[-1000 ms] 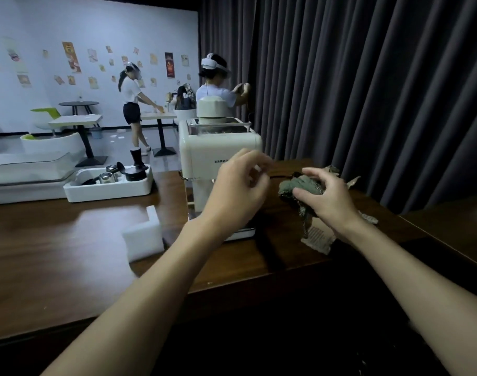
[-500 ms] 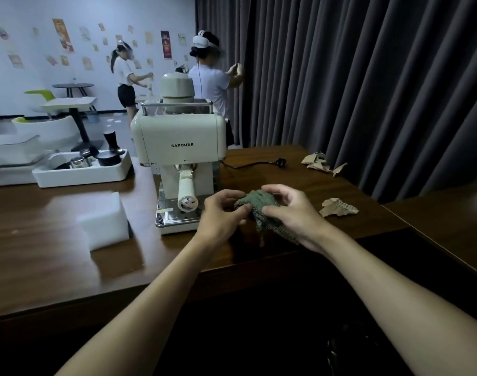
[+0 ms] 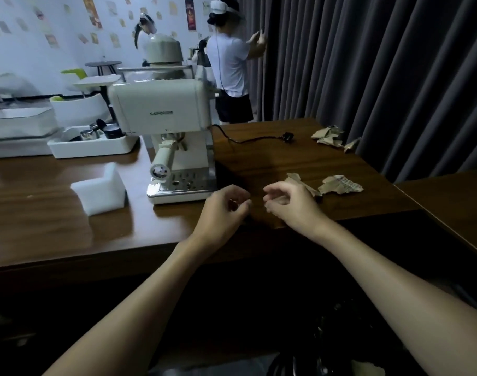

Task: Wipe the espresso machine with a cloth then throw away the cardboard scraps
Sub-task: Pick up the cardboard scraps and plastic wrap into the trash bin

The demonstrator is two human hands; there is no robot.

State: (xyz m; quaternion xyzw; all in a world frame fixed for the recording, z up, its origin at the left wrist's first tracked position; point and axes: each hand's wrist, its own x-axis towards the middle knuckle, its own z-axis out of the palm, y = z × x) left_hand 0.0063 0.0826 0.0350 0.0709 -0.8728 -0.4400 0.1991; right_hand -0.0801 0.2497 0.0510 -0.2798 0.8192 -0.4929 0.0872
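Tray (image 3: pixel 96 150) at the worktop's (image 3: pixel 272 164) back left holds a metal cup (image 3: pixel 87 134) and dark parts (too blurred to name). The espresso machine (image 3: pixel 164 109) stands beside it. Cardboard scraps (image 3: pixel 340 184) lie just right of the right hand (image 3: pixel 291 204). It and the left hand (image 3: pixel 223 210) hover loosely curled, holding nothing.

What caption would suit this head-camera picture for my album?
Left hand and right hand hover empty over the table beside the espresso machine and cardboard scraps.
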